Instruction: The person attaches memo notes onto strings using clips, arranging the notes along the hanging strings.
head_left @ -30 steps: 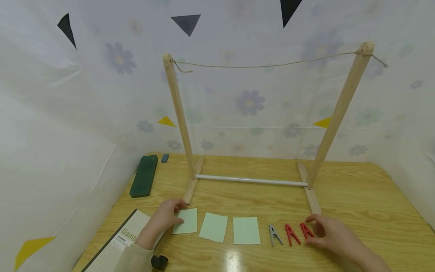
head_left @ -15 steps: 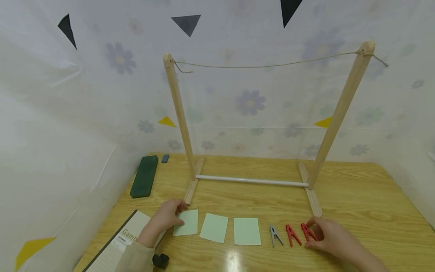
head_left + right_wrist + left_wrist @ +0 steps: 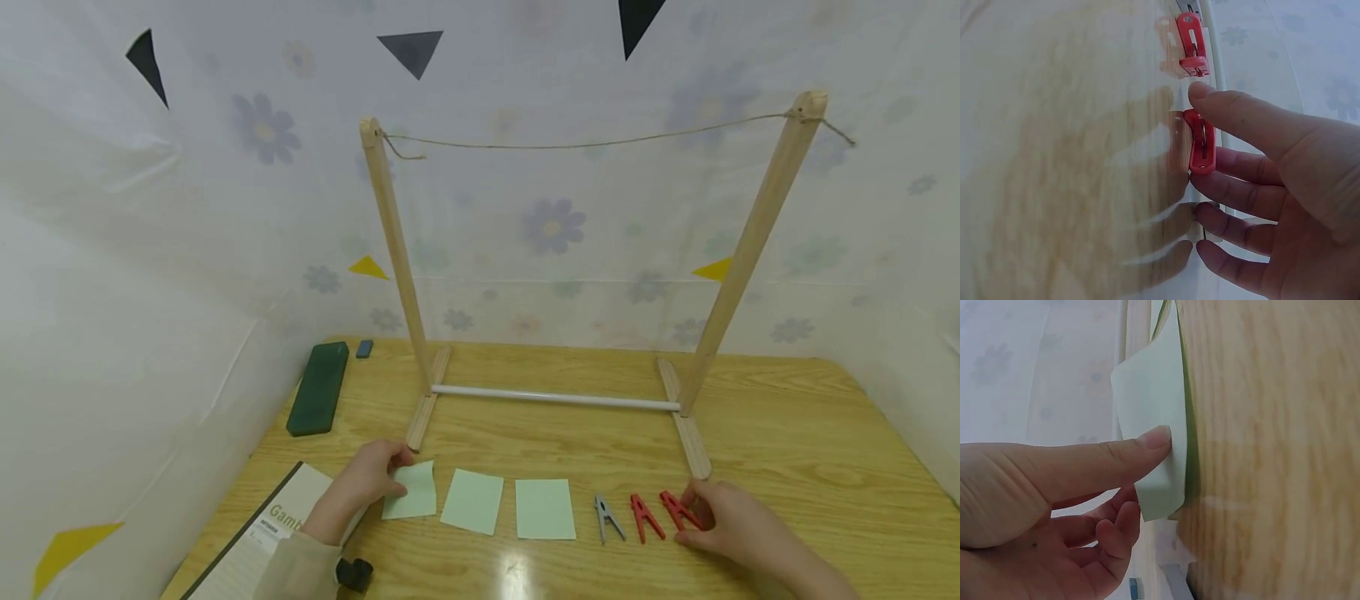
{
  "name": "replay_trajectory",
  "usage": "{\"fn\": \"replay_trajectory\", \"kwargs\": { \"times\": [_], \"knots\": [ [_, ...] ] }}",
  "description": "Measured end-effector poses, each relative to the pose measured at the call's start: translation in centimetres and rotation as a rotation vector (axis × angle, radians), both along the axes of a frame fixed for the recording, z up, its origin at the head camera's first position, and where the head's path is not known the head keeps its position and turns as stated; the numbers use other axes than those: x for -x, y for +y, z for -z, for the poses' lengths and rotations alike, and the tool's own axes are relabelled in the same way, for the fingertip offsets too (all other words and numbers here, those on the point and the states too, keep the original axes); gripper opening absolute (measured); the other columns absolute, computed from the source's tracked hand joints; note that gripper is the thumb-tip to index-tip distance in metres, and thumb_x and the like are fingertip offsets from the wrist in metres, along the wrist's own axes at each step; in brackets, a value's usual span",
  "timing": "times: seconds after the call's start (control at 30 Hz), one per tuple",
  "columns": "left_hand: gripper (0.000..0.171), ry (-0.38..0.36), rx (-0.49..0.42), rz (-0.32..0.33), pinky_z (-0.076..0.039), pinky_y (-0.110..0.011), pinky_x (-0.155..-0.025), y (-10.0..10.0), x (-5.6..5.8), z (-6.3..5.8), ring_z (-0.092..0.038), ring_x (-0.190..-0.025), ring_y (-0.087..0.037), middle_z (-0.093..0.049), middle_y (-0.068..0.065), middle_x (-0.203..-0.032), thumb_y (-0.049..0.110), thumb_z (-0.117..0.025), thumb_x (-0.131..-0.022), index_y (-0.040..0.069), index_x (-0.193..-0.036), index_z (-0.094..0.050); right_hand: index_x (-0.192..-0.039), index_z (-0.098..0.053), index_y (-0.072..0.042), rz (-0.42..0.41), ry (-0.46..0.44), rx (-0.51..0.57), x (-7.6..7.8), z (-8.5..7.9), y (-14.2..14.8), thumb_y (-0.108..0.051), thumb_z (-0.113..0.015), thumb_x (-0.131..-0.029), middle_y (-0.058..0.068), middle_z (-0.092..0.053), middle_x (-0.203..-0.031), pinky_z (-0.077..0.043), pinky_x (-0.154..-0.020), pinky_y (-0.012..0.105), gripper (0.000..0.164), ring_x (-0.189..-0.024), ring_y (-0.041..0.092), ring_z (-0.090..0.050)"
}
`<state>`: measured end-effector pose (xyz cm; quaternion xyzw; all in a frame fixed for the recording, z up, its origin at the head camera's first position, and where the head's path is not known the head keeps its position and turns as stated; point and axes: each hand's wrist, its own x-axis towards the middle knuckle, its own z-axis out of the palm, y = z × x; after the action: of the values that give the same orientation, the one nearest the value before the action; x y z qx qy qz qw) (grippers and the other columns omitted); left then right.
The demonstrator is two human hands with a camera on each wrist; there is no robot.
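My left hand (image 3: 369, 477) is at the leftmost pale green sticky note (image 3: 417, 492). In the left wrist view the thumb lies on the face of the note (image 3: 1154, 394), the fingers sit behind its edge, and the paper bows up off the table. Two more sticky notes, a middle one (image 3: 472, 501) and a right one (image 3: 544, 509), lie flat in the row. My right hand (image 3: 738, 523) has thumb and index finger at the two ends of the rightmost red clothespin (image 3: 1203, 150). Left of it lie another red clothespin (image 3: 640, 510) and a grey clothespin (image 3: 602, 510).
Behind the row stands a wooden frame, its left post (image 3: 396, 250) and right post (image 3: 757, 225) joined by a slack string (image 3: 525, 147) and a white rod (image 3: 555, 398). A notebook (image 3: 255, 533), dark green case (image 3: 318, 388) and small blue block (image 3: 364, 349) are at left.
The rightmost red clothespin has turned slightly within my right hand's fingers. The top right corner of the left sticky note now curls up a little. Both hands stay nearly in place.
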<state>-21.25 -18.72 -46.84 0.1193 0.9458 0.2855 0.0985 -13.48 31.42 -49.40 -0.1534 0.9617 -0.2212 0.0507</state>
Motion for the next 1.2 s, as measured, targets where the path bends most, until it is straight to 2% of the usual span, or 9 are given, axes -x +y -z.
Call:
{"fn": "replay_trajectory", "kwargs": {
  "times": [0.27,0.5,0.77,1.07,1.13,1.2],
  "knots": [
    [0.037,0.040,0.009,0.006,-0.048,-0.036,-0.078,-0.1,0.0,0.1,-0.054,-0.084,-0.017,-0.063,-0.002,-0.091,-0.004,-0.088,-0.065,0.007,-0.094,-0.069,-0.089,-0.062,-0.018,-0.014,-0.018,0.007,0.1,-0.1,0.4,-0.041,-0.083,-0.076,-0.011,-0.054,-0.073,-0.039,-0.055,0.022,0.034,-0.064,-0.005,-0.042],
    [0.035,0.012,-0.046,0.001,-0.047,-0.032,-0.070,-0.3,0.0,0.0,-0.053,-0.079,-0.017,-0.063,-0.004,-0.088,-0.007,-0.085,-0.067,0.005,-0.094,-0.068,-0.089,-0.064,-0.018,-0.013,-0.036,0.046,0.2,-0.2,0.5,-0.032,-0.083,-0.077,-0.011,-0.063,-0.081,-0.049,-0.062,0.022,0.026,-0.072,-0.006,-0.054],
    [0.022,0.027,-0.083,0.055,-0.042,-0.026,-0.063,-1.0,0.0,0.1,-0.050,-0.073,-0.016,-0.059,-0.005,-0.079,-0.006,-0.078,-0.077,0.006,-0.089,-0.065,-0.090,-0.064,-0.016,-0.038,0.046,0.093,0.8,-1.0,0.5,-0.017,-0.083,-0.076,-0.009,-0.067,-0.085,-0.052,-0.064,0.022,0.023,-0.075,-0.002,-0.060],
    [0.009,-0.001,-0.072,0.142,-0.044,-0.024,-0.064,-2.1,0.4,-0.3,-0.053,-0.073,-0.012,-0.063,0.001,-0.080,0.003,-0.075,-0.084,0.007,-0.088,-0.068,-0.092,-0.065,-0.018,-0.026,0.062,0.063,1.2,-3.4,0.3,-0.019,-0.083,-0.078,-0.013,-0.065,-0.086,-0.051,-0.064,0.024,0.023,-0.076,-0.003,-0.057],
    [0.006,-0.002,-0.052,0.162,-0.044,-0.024,-0.063,-2.3,0.5,-0.4,-0.052,-0.072,-0.010,-0.063,0.002,-0.080,0.006,-0.075,-0.086,0.007,-0.087,-0.069,-0.092,-0.064,-0.019,-0.032,0.089,0.067,1.2,-3.7,0.2,-0.019,-0.083,-0.078,-0.014,-0.064,-0.086,-0.051,-0.063,0.025,0.023,-0.076,-0.003,-0.057],
    [0.004,-0.003,-0.031,0.165,-0.044,-0.023,-0.063,-2.6,0.6,-0.7,-0.052,-0.071,-0.009,-0.063,0.003,-0.078,0.008,-0.074,-0.087,0.008,-0.086,-0.070,-0.092,-0.064,-0.020,-0.052,0.158,0.074,1.4,-3.8,0.0,-0.017,-0.084,-0.077,-0.016,-0.063,-0.085,-0.050,-0.061,0.025,0.025,-0.074,-0.002,-0.057]
  ]
}}
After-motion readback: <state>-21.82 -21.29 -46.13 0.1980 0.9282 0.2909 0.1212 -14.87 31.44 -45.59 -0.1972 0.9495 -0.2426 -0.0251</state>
